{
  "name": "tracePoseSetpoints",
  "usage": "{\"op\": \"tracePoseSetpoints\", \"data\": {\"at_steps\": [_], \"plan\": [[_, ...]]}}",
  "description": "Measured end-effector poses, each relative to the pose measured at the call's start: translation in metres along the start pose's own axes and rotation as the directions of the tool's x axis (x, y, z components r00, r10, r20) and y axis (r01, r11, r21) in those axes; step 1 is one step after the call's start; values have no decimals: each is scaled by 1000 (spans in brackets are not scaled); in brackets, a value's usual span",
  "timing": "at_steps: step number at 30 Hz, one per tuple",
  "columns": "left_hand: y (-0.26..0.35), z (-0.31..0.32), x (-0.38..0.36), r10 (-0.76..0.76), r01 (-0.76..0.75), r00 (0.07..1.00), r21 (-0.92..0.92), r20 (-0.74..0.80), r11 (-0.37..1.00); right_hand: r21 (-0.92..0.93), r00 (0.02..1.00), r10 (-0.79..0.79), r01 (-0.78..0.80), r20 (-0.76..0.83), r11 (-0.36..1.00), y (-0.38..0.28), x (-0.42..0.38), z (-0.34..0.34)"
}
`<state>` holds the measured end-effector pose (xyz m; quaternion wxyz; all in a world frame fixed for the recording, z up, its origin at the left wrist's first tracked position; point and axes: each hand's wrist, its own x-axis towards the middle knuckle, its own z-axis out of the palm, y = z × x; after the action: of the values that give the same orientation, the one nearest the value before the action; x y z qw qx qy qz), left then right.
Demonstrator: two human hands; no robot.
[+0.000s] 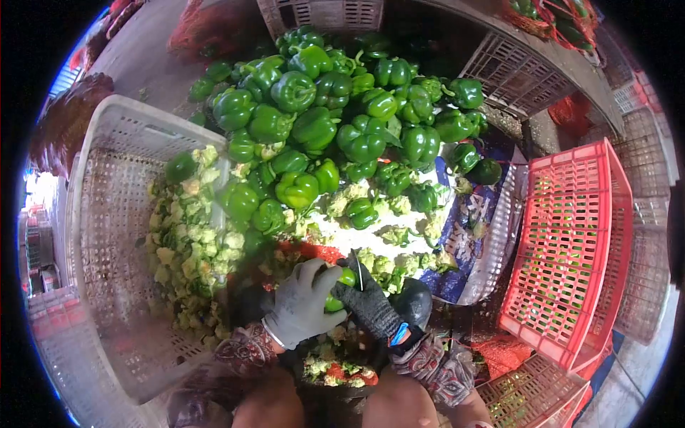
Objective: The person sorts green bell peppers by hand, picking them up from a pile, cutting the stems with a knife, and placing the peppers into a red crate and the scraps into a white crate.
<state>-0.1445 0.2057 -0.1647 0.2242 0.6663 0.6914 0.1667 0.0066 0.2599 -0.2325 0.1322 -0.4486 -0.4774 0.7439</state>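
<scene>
While the left hand (301, 303), in a light grey glove, closes its grip around a green bell pepper (347, 277), the right hand (372, 308), in a darker glove, presses up against it from the other side. The pepper sits between the two hands, above the person's lap, and is partly hidden by the gloved fingers. The right grip is closed on a small knife (359, 271), whose thin blade points up and away from the person beside the pepper; its handle is hidden in the glove. A blue band (399, 333) circles the right wrist, just beyond the cuff of a paisley-patterned sleeve (446, 369). Ahead of the hands rises a large heap of glossy green bell peppers (314, 128), with pale green pepper cores (382, 265) strewn along its near edge in bright light. Part of a red mesh (314, 251) lies just beyond the left hand. To the left, a pale perforated plastic crate (110, 178) stands with many more cores (196, 250) inside along its right side. To the right, beyond a blue sheet (464, 242) marked with white, a red plastic crate (556, 242) is tilted, green showing through its slots. Below the hands, between the person's knees, lie more cores mixed with red pieces (339, 372). A dark boot (414, 303) shows beside the right hand, and a brown slatted crate (508, 71) stands behind the heap at the upper right.
</scene>
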Motion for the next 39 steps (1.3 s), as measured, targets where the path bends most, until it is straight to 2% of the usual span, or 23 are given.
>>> {"op": "tracePoseSetpoints", "data": {"at_steps": [1,3,4,5,6,7,8,12,14,16,20,21,22,25,28,29,32,33,34,35,38,39], "plan": [[-4,7,0,-28,28,1000,-47,-6,999,101,1000,6,-4,-24,995,1,0,-1],[-10,21,5,-42,29,999,-418,-21,908,314,995,-15,45,-95,948,-2,-9,-6],[-11,28,5,-59,36,998,-588,-20,808,187,989,-81,103,-121,977,1,-10,-13],[-1,20,9,-100,221,975,-864,197,452,56,981,-142,150,-131,987,6,-11,-19],[0,26,8,-132,255,967,-852,219,456,-74,969,-209,201,-129,977,12,-10,-22],[-3,34,10,-160,280,960,-838,231,468,-27,953,-276,275,-124,961,28,-5,-22],[-5,39,13,-191,306,951,-823,242,479,-10,957,-266,267,-114,964,26,0,-21],[-19,45,17,-217,455,879,-882,424,120,47,983,-159,164,-95,985,18,-8,-19],[-26,51,14,-219,435,898,-850,382,297,10,996,-65,65,-69,998,10,-16,-20],[-36,57,10,-163,389,921,-820,354,420,12,998,-60,60,1,998,5,-21,-24],[-29,60,1,-171,481,877,-836,450,263,-114,1000,-28,29,12,993,36,-32,-31],[-30,61,-2,-157,508,861,-828,483,236,-23,998,-61,60,-25,998,40,-36,-27],[-30,58,-3,-142,534,846,-819,515,211,-32,999,-42,42,0,999,37,-39,-27],[-26,44,-5,-138,588,808,-762,573,271,-67,998,-28,32,62,997,31,-45,-29],[-32,55,-15,-33,467,853,-733,521,494,-100,989,22,-8,146,995,25,-49,-34],[-33,61,-19,-42,433,879,-755,476,493,-119,983,33,-11,183,993,21,-49,-36],[-26,74,-16,-55,322,939,-812,339,487,-139,984,-146,159,100,977,14,-40,-34],[-25,73,-11,-62,290,952,-822,300,490,-201,984,-135,157,119,967,5,-38,-36],[-24,71,-7,-73,262,963,-829,261,495,-115,994,-67,77,85,990,6,-32,-35],[-17,72,-2,-129,192,981,-691,142,697,-21,998,3,-2,60,1000,12,-26,-32],[-12,84,-1,-305,323,939,-701,156,636,155,996,-84,77,40,985,34,-9,-24],[-12,95,-3,-356,349,921,-739,157,576,-15,990,-143,143,17,990,47,-5,-26]]}}
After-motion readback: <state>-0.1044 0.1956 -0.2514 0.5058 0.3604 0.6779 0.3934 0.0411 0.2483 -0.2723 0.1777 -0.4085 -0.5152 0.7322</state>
